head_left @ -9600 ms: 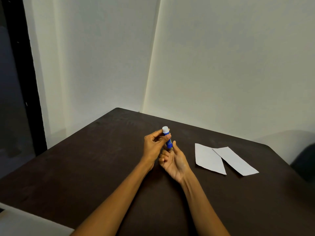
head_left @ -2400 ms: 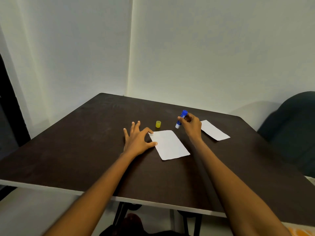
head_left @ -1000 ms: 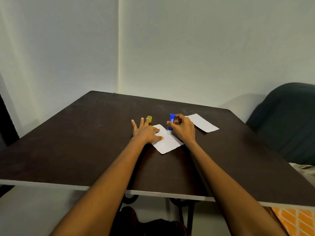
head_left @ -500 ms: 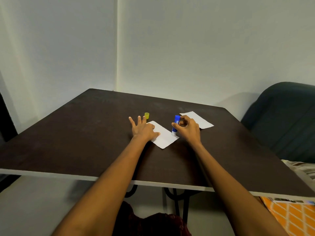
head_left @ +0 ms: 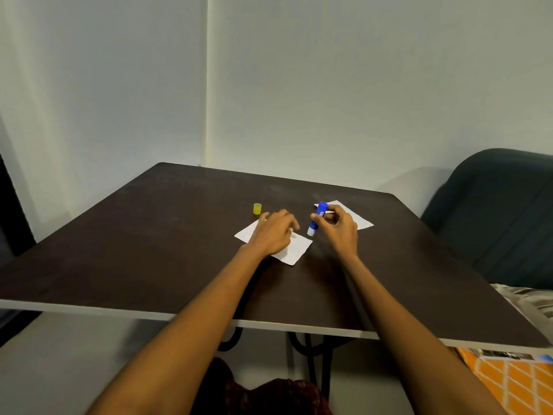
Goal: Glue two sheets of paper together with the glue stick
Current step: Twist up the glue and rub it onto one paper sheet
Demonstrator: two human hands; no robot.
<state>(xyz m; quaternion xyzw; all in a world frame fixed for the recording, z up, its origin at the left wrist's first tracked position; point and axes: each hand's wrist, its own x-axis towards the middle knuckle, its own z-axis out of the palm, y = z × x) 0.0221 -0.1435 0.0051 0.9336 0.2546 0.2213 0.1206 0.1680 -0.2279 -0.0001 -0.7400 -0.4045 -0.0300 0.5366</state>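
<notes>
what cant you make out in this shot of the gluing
Head view only:
- Middle of the near white paper sheet: covered by the left hand, whose fingers are motion-blurred.
- Any glue on it: not discernible.
- Part of the far white paper sheet: behind the right hand.
- Blue glue stick: tip contact with paper unclear.
- Small yellow cap: too small for detail.

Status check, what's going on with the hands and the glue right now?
Left hand flat on near sheet. Right hand holds glue stick, tip down. Nothing in the way.
</notes>
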